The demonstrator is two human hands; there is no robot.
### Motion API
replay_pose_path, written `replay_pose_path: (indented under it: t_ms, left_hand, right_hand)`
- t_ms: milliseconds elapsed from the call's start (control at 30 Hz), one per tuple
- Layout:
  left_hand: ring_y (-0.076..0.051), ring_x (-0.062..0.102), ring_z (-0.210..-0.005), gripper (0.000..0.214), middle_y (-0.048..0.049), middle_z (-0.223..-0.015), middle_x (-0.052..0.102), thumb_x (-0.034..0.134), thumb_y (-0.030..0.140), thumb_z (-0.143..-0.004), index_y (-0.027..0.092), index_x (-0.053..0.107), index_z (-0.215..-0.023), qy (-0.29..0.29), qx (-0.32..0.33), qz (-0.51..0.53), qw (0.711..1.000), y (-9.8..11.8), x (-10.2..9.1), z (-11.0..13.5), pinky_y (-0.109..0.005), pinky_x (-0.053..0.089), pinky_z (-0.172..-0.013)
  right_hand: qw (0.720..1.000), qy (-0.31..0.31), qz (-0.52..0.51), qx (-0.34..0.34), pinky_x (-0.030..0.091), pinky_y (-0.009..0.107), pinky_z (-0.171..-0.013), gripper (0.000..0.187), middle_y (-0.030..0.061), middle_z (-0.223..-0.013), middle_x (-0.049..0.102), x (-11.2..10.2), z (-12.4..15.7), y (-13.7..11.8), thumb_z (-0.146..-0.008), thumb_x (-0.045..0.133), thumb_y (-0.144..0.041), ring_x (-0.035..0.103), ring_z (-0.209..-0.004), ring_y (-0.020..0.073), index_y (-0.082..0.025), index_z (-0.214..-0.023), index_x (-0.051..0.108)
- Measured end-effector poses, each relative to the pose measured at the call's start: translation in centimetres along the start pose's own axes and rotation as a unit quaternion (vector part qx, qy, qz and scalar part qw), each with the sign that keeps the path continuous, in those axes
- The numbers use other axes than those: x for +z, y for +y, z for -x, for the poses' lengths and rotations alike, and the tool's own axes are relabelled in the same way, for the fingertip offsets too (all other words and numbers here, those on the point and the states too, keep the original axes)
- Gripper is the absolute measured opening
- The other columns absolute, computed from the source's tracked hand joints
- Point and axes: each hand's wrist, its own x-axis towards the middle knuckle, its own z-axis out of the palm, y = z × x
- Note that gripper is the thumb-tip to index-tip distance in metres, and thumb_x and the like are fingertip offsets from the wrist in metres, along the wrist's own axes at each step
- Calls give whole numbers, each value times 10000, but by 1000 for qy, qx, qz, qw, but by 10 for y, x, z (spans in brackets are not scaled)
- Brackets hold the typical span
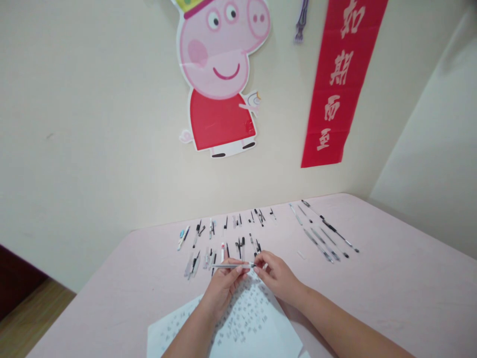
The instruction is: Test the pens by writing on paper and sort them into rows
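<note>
My left hand (226, 281) is closed around the clear barrel of a pen (227, 266), which lies level above the paper. At the pen's dark right end, the fingers of my right hand (271, 271) pinch it. Below both hands is a white sheet of paper (242, 318) covered in handwritten characters. Just beyond my hands, pen parts (240, 247) lie in small groups, with dark caps and clear barrels among them.
Whole pens (328, 238) lie slanted at the right of the pink table (402, 278). A small white strip (300, 254) rests near them. Behind the table, the wall carries a pig cutout (223, 119) and a red banner (331, 84).
</note>
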Motion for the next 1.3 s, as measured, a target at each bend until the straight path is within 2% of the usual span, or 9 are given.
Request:
replay_pose_path:
  t_ms: [100,333,467,567,867,1100,1167,1300]
  left_hand:
    - [-115,619,-761,214,-45,-789,680,761,252,-634,129,659,-777,6,-3,0,1000,1,1,1,-197,484,-716]
    - [-122,626,-776,212,-43,-797,683,759,246,-638,139,653,-787,5,-8,1,1000,0,0,0,-205,490,-727]
    - [-127,630,-784,198,-46,-806,681,747,241,-653,133,660,-793,4,1,-5,1000,0,-1,-1,-204,490,-730]
    - [-126,629,-788,201,-44,-810,680,750,241,-648,133,658,-791,7,-1,-7,1000,-1,-1,0,-203,489,-732]
    - [-134,616,-830,150,-54,-852,679,706,233,-704,147,642,-808,-26,10,-21,999,-3,-3,1,-217,477,-744]
    - [-130,614,-836,145,-49,-867,677,713,219,-697,146,647,-803,-22,13,-22,999,-3,-2,1,-212,478,-741]
    - [-125,616,-818,151,-41,-836,676,721,220,-687,143,651,-797,-12,17,-18,1000,-3,-2,1,-203,481,-726]
    - [-121,620,-809,161,-36,-832,679,728,219,-677,144,654,-798,-3,15,-14,1000,-3,-3,-1,-197,486,-722]
  right_hand:
    - [1000,2,10,-6,389,239,-635,53,12,-765,555,1,0,-1,-818,494,-204,512,-699,135,-181,-807,540]
    - [999,-34,24,-5,368,236,-595,291,-1,-646,535,2,0,3,-894,379,-277,489,-623,125,-169,-672,532]
    - [1000,-6,9,8,385,235,-622,96,14,-763,572,1,0,1,-839,483,-241,521,-698,137,-182,-813,554]
    - [1000,-3,12,1,383,237,-627,58,11,-753,561,0,0,0,-819,498,-208,516,-695,138,-181,-796,544]
    - [999,-23,-5,-21,359,237,-600,300,2,-658,525,2,1,4,-894,376,-332,491,-629,133,-174,-687,524]
    - [999,-36,-18,28,356,235,-586,435,-4,-587,509,6,1,8,-926,294,-384,489,-583,127,-167,-608,499]
    - [999,-30,-24,27,361,236,-597,406,-1,-624,519,5,2,8,-923,304,-384,493,-610,131,-168,-647,510]
    - [1000,-13,-16,3,364,237,-616,212,4,-726,538,3,2,5,-872,430,-350,492,-669,138,-177,-788,521]
